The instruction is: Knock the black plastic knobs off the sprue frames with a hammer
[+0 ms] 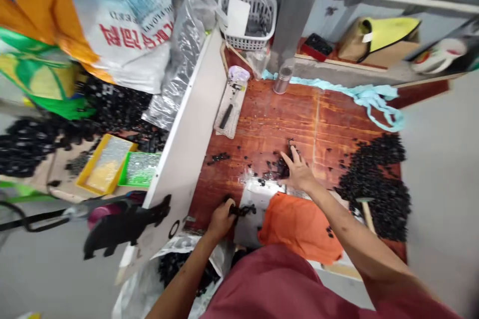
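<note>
My left hand (223, 219) is closed around several small black plastic parts (245, 210), which stick out to the right of its fingers. It is near the front edge of the brown wooden tabletop, beside the white divider board. Farther up and to the right, my right hand (300, 173) has its fingers spread over a loose cluster of black parts (279, 167). Its fingertips touch or nearly touch some of them; exact contact is unclear. An orange cloth (299, 227) lies below the right hand, partly under that forearm.
A large heap of black parts (374, 189) covers the table's right side, with a hammer (367, 213) beside it. The white divider board (194, 109) stands at left. A metal can (283, 79) and a white basket (249, 42) are behind. A plastic bag (220, 259) hangs below.
</note>
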Available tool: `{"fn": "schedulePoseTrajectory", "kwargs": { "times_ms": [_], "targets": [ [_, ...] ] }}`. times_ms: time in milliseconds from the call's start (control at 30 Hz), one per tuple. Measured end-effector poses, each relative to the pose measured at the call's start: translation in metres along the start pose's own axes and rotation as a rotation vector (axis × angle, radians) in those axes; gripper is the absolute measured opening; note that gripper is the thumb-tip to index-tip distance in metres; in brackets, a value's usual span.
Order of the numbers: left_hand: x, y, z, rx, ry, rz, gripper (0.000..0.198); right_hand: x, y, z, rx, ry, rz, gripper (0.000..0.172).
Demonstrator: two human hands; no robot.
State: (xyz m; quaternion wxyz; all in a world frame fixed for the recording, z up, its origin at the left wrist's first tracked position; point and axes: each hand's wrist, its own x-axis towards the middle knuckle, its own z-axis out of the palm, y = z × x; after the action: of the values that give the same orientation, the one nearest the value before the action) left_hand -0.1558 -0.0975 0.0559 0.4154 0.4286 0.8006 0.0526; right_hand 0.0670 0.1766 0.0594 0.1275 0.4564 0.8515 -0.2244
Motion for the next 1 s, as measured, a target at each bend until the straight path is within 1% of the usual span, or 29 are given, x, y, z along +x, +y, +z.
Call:
{"fn": "schedulePoseTrajectory", "kwargs": {
  "times_ms": [67,100,167,233,300,367,433,467,600,667,733,833,933,1000],
  "targets": [
    [0.014,0.003,-0.021,-0.010,0.095,-0.016,0.019,-0.001,-0.009,0.008,-0.001,0.031,-0.028,0.117],
    [0.024,0.005,-0.034,-0.010,0.154,-0.028,0.019,0.000,-0.012,0.011,0.002,0.049,-0.036,0.111],
    [0.048,0.009,-0.061,0.002,0.274,-0.047,0.025,0.004,-0.014,0.015,0.015,0.082,-0.037,0.091],
    [0.076,0.011,-0.086,0.025,0.363,-0.055,0.035,0.009,-0.012,0.016,0.038,0.107,-0.038,0.071],
    [0.105,0.011,-0.104,0.056,0.392,-0.036,0.043,0.014,-0.007,0.015,0.069,0.124,-0.056,0.058],
    [0.128,0.009,-0.112,0.102,0.371,0.000,0.053,0.019,-0.002,0.015,0.113,0.144,-0.070,0.051],
    [0.141,0.004,-0.111,0.013,0.350,-0.022,0.059,0.025,0.005,0.015,0.178,0.179,-0.054,0.044],
    [0.144,0.002,-0.108,-0.057,0.339,-0.048,0.057,0.027,0.007,0.015,0.223,0.204,-0.035,0.040],
    [0.142,-0.007,-0.097,-0.320,0.322,-0.138,0.028,0.032,0.016,0.013,0.470,0.313,0.050,0.026],
    [0.139,-0.008,-0.096,-0.462,0.343,-0.148,0.020,0.030,0.016,0.010,0.606,0.346,0.074,0.024],
    [0.137,-0.005,-0.098,-0.608,0.366,-0.136,0.019,0.025,0.014,0.006,0.735,0.353,0.084,0.023],
    [0.128,0.004,-0.108,-0.777,0.369,-0.103,0.024,0.018,0.004,-0.004,0.911,0.321,0.080,0.023],
    [0.102,0.013,-0.119,-0.919,0.326,-0.077,0.029,0.009,-0.013,-0.016,1.087,0.246,0.080,0.027],
    [0.078,0.018,-0.121,-1.104,0.238,-0.079,0.031,0.003,-0.026,-0.020,1.216,0.150,0.092,0.031]
  ]
}}
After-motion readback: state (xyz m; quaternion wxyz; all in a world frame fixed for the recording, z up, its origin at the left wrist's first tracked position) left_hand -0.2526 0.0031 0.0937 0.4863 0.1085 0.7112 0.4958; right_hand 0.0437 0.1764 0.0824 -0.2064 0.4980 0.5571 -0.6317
